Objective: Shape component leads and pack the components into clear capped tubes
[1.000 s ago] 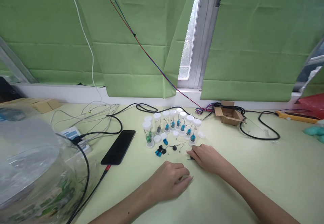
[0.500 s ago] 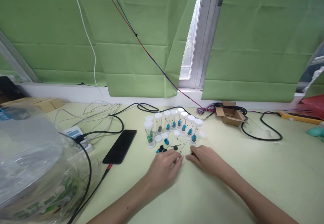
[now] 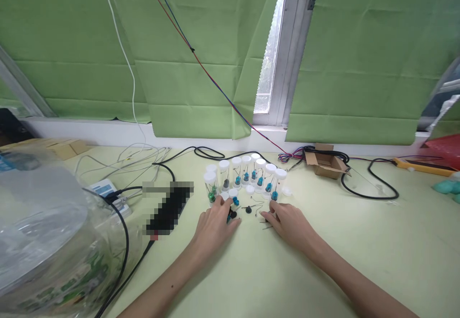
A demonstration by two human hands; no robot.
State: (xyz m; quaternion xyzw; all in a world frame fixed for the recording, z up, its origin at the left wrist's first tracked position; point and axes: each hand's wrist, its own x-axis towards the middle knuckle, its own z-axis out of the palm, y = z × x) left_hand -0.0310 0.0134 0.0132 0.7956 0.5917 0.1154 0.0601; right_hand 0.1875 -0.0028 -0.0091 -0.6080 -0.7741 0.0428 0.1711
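Observation:
Several clear vials with white caps [image 3: 246,174] stand in a cluster on the pale green table [image 3: 359,241], each holding a small blue, green or dark component. Loose blue and black components [image 3: 233,208] and white caps [image 3: 249,189] lie just in front of them. My left hand [image 3: 214,222] lies over the loose pieces with its fingertips at the leftmost vial's base; its fingers are curled and partly hidden. My right hand [image 3: 291,221] rests flat beside it, fingertips pressed on a small wire-legged part near the rightmost vial [image 3: 276,186].
A black phone [image 3: 168,209] with a cable lies left of the vials. A large clear plastic bottle [image 3: 46,241] fills the near left. An open cardboard box [image 3: 325,164] and black cables [image 3: 370,184] lie at the back right; green curtains hang behind.
My left hand has moved forward and left, from the near table up to the loose components by the vials. My right hand has shifted slightly toward the vials.

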